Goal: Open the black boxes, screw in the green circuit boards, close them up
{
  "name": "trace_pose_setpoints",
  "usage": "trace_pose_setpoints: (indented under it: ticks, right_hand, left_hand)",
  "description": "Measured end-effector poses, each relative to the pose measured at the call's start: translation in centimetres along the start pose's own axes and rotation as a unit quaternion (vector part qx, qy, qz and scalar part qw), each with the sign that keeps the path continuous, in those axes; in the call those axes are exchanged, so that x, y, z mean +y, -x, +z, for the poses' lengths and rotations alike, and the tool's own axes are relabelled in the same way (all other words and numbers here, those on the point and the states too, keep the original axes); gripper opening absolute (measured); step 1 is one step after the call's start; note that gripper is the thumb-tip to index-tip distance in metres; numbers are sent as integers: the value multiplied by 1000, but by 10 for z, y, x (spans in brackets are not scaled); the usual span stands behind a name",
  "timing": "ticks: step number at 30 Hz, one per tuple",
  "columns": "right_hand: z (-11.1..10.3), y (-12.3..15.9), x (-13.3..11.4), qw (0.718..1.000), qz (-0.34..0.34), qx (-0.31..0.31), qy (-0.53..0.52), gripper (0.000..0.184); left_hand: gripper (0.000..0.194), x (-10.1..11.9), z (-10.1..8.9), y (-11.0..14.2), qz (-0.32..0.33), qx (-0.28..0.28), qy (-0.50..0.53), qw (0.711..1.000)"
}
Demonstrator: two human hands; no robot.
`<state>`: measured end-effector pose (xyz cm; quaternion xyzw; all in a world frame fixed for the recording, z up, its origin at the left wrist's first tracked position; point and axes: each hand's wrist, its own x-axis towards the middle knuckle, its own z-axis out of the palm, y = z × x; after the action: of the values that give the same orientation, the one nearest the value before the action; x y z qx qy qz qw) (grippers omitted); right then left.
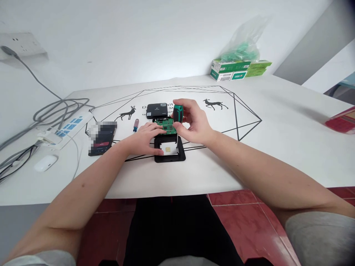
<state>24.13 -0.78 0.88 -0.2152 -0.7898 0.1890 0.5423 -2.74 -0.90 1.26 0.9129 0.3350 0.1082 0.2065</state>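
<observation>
Beyond the circuit board (168,126) sat a black box (156,111); leftward, a small screwdriver (135,125). The left hand (144,138), thumb splayed, overlapped the board; rightward, the right hand (195,123) clamped a green screwdriver (178,113) in its fingers.

The left arm (97,181) and right arm (249,166) are bare and reach over the near edge of the table (291,151). The left hand (146,137) is palm down, thumb nearest that edge. The right hand (195,120) has its fingers and thumb curled in.
</observation>
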Motion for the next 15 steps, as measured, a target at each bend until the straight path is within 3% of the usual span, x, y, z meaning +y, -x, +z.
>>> trace_pose_setpoints:
  ticks: [15]
  right_hand:
    - [-1,-1,-2,999,29,25,4,68]
  left_hand:
    - [77,-2,0,-1,10,9,13,1000]
